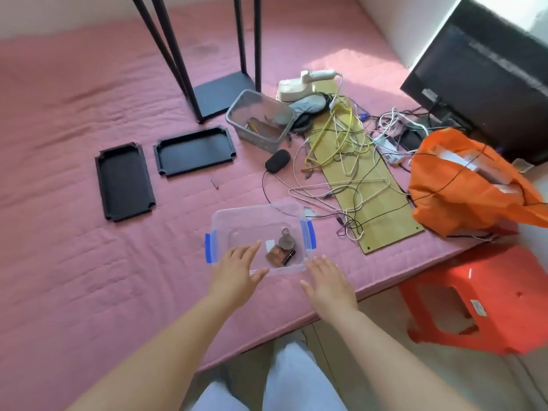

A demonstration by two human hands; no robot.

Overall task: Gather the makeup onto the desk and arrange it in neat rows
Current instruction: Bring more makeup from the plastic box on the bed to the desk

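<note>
A clear plastic box (237, 216) with blue clip handles sits on the pink mattress near its front edge. Inside lie a brown eyeshadow palette (275, 255), a round compact (286, 241) and a dark lipstick tube (289, 257). My left hand (237, 272) reaches over the box's near left corner, fingers straight and spread, holding nothing. My right hand (327, 281) hovers at the box's near right corner, fingers straight, also holding nothing. No desk shows in this view.
Two black trays (124, 180) lie to the left on the mattress (74, 262). Behind are a grey basket (259, 121), tangled cables (341, 149) on a wooden board, a black mouse (277, 161), an orange bag (462, 185), a monitor (486, 72) and black rack legs. A red stool (480, 298) stands at right.
</note>
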